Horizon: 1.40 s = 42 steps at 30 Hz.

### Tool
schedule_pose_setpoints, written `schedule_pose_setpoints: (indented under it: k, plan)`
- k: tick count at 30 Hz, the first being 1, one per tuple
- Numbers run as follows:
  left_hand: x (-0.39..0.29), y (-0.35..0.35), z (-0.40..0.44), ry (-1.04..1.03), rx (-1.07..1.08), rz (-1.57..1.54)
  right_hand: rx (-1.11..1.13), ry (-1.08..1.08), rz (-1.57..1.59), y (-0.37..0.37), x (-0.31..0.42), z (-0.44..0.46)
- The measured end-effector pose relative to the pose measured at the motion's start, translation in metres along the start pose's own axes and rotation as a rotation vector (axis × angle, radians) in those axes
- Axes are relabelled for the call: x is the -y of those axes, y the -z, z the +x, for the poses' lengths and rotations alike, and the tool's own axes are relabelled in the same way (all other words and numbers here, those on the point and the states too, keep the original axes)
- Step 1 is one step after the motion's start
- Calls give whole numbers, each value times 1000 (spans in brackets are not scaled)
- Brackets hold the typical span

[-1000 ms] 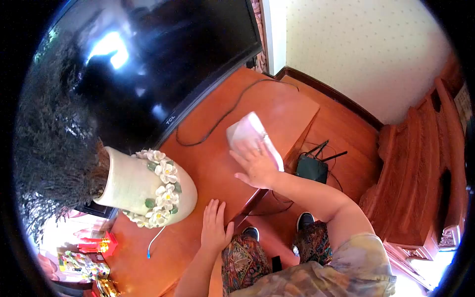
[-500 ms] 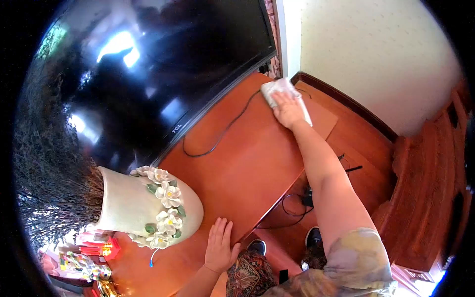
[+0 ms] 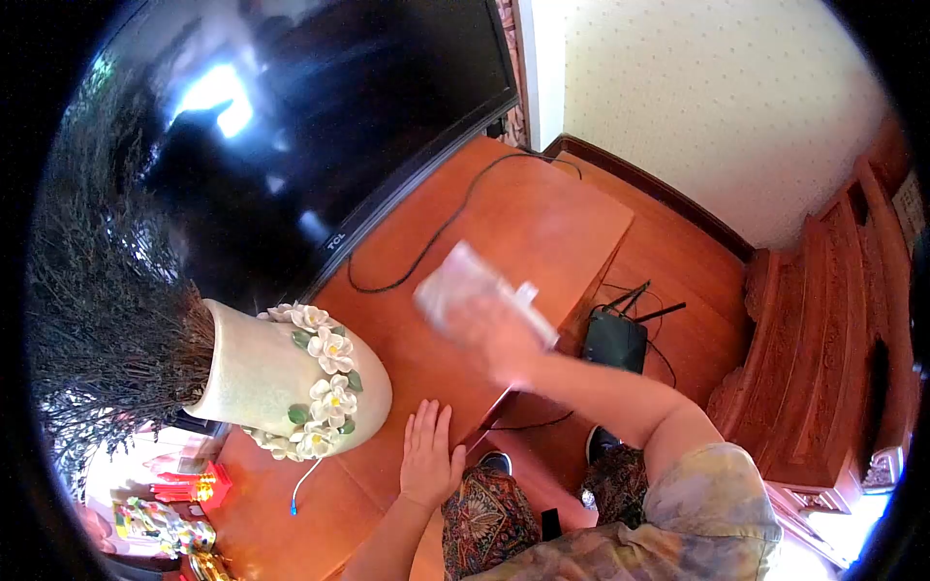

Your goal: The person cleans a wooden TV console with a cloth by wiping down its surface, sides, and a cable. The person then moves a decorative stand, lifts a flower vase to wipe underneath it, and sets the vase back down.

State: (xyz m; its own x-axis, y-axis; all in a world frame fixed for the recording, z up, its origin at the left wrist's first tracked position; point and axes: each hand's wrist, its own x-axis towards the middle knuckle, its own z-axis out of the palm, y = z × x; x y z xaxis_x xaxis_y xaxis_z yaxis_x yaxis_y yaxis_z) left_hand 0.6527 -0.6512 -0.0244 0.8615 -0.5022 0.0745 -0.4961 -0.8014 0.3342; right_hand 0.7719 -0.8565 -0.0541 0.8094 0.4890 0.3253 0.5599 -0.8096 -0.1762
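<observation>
Nearest the body, the left hand [image 3: 429, 455] lies palm down on the near edge of the reddish-brown tabletop [image 3: 387, 353], fingers extended and close together, pointing away from the person; it has hold of nothing. Farther out, the right hand [image 3: 489, 334] is over the pale cloth [image 3: 463, 281], on the tabletop. Blur hides its fingers, so I cannot tell how far open it is or whether it pinches the cloth. The cloth's long axis slants from far left to near right, one end towards the television [image 3: 329, 126], the other towards the dark antennaed box [image 3: 616, 339] beyond the table's edge. A small white tab [image 3: 526, 292] shows at its far edge. Left of the cloth, well apart, the flowered vase [image 3: 291, 378] leans its mouth leftward. Beyond the cloth, a dark cable [image 3: 436, 235] curves across the tabletop near the television.
</observation>
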Motion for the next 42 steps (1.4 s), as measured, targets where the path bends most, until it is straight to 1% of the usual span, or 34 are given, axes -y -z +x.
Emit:
schedule_pose_setpoints:
  k: [1,2,3,4,5,6,7,8,9,11,12,13,14,15,18,21,23,25,27,29,31,33,35,37,38,39,40,42]
  plan:
    - [0,0,1,7,4,-13,-76,94,142,-9,18,-9]
    - [0,-1,0,2,7,-10,-123,174,194,7,33,-18]
    - [1,-2,0,3,-1,-19,-122,195,279,11,32,-17]
    - [1,-2,0,6,-4,-26,-160,150,296,2,16,-9]
    - [1,-2,-1,7,12,-20,-194,99,322,-9,-6,2]
    - [0,0,0,11,17,-23,-168,-45,291,4,-32,14]
    - [-1,1,1,15,16,-27,-311,-104,250,0,-69,24]
    - [-1,1,3,17,18,-21,-310,-146,157,7,-106,30]
    - [0,1,3,19,20,-22,-333,-215,131,11,-138,33]
    - [0,-1,3,28,22,-24,-286,-385,-91,7,-195,31]
    - [0,-1,3,24,7,-12,-232,-489,-101,17,-212,28]
    - [1,-1,3,18,-10,1,-239,-578,-205,24,-222,28]
    - [1,-1,4,22,-12,4,-253,-710,-200,27,-227,25]
    - [1,-1,4,26,-11,1,-238,-748,-172,27,-228,25]
    - [0,0,3,30,-19,-4,-269,-772,-215,24,-215,20]
    - [1,-2,2,-2,-34,-7,-278,-782,-273,27,-175,-1]
    - [0,-3,0,-38,-40,-7,-347,-731,-273,21,-145,-17]
    - [-3,-2,1,-8,-30,37,-468,-690,-238,17,-103,-32]
    - [-3,-2,0,-25,-23,38,-558,-685,-120,10,-51,-41]
    - [-4,-2,2,-37,-23,42,-760,-590,38,-12,-2,-50]
    - [-5,-2,0,-24,-10,47,-639,-608,253,-23,53,-59]
    - [-3,-5,-1,-31,-9,40,-652,-618,444,-13,94,-62]
    - [-2,-6,0,-38,-4,40,-698,-632,488,-15,87,-58]
    - [-2,-5,-1,-37,17,47,-839,-727,372,-22,55,-45]
    - [-2,-6,0,-46,28,50,-944,-744,330,-24,31,-39]
    - [-1,-7,0,-42,22,54,-993,-785,298,-18,9,-36]
    - [0,-8,0,-36,14,56,-989,-835,273,-16,-13,-34]
    - [-3,-6,1,-34,14,65,-1000,-830,268,-11,-56,-34]
